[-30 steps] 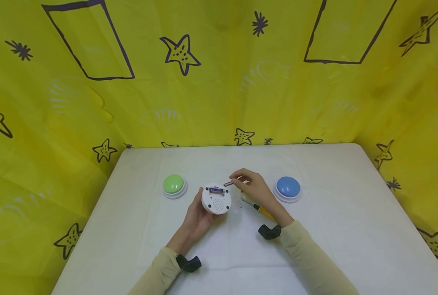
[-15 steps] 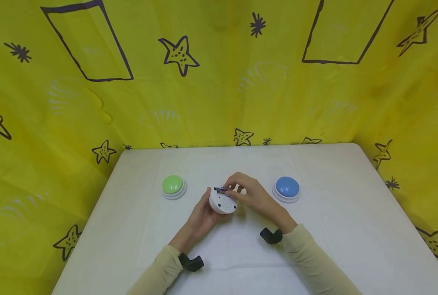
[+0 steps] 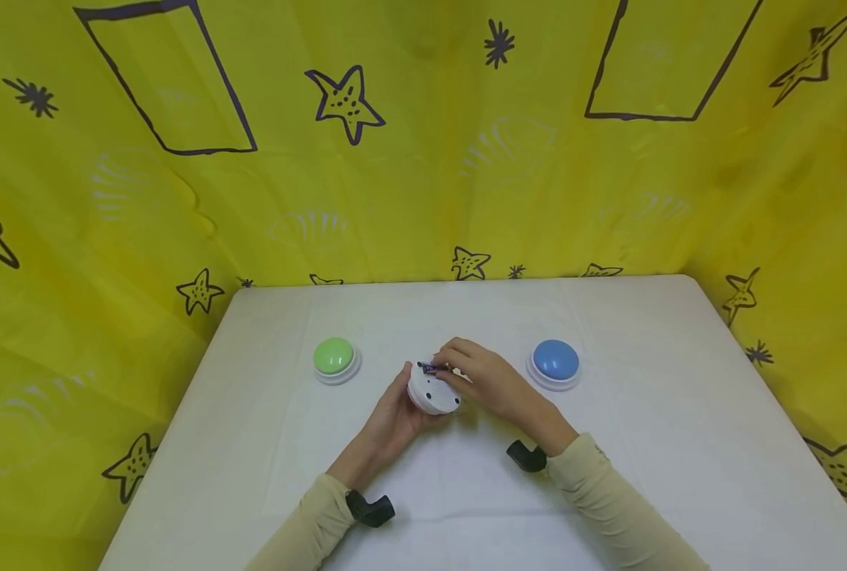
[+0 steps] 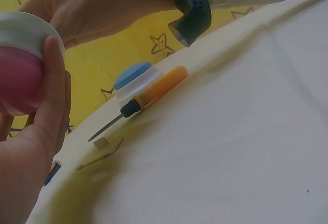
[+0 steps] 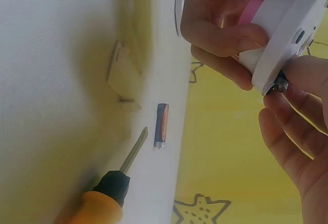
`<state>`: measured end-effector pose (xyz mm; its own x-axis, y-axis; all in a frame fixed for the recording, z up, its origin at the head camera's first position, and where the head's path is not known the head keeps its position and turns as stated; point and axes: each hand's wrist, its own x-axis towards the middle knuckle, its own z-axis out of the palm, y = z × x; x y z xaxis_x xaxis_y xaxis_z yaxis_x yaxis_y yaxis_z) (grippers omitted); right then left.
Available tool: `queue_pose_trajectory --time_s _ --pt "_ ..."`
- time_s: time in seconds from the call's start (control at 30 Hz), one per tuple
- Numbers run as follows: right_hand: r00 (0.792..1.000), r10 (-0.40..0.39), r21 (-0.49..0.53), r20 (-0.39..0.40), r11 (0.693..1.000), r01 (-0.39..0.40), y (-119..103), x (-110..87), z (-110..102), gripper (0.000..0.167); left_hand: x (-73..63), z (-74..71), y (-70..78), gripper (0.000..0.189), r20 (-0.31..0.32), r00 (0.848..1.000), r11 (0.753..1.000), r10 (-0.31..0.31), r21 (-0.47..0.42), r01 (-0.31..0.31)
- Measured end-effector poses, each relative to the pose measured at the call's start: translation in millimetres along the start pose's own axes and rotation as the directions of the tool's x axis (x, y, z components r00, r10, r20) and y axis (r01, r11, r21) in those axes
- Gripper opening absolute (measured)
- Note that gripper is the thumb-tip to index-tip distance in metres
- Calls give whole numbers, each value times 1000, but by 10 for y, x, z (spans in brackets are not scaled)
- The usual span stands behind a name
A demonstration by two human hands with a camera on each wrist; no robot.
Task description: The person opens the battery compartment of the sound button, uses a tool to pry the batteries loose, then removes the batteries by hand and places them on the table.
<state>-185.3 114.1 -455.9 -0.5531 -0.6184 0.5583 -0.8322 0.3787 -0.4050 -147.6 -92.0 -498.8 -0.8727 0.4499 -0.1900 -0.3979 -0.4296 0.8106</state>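
Observation:
My left hand (image 3: 393, 412) grips a round push button (image 3: 431, 395) with a white base and a pink dome (image 4: 20, 78). It is held off the table, underside up, showing small dark feet and a battery compartment. My right hand (image 3: 491, 377) is at that compartment, its thumb and fingers pinching a small battery (image 5: 280, 83) at the edge of the base. Whether this battery is fully seated cannot be seen. Dark purple battery casing (image 3: 429, 367) also shows beside the fingertips in the head view.
A green button (image 3: 334, 356) stands at the left and a blue button (image 3: 556, 361) at the right of the white table (image 3: 309, 476). Below the hands lie an orange-handled screwdriver (image 4: 161, 87), a loose battery (image 5: 161, 125) and a small pale cover piece (image 5: 123, 75).
My right hand has brought the battery leftward from beside the push button to its compartment. My left hand has shifted the push button slightly right and tilted it.

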Motion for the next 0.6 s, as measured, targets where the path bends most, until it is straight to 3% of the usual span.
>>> queue_pose_trajectory --time_s 0.3,0.43,0.6 --pt "1000 -21 9 -9 1000 21 36 -20 19 25 2 -9 18 66 16 1000 1000 2 10 -2" --pt "1000 18 62 -14 998 -17 60 -33 20 22 -8 -26 31 69 20 1000 1000 3 -1 -3" --pt "994 97 81 -50 992 -92 90 -59 35 20 -25 -42 46 68 -25 1000 1000 5 -12 -5"
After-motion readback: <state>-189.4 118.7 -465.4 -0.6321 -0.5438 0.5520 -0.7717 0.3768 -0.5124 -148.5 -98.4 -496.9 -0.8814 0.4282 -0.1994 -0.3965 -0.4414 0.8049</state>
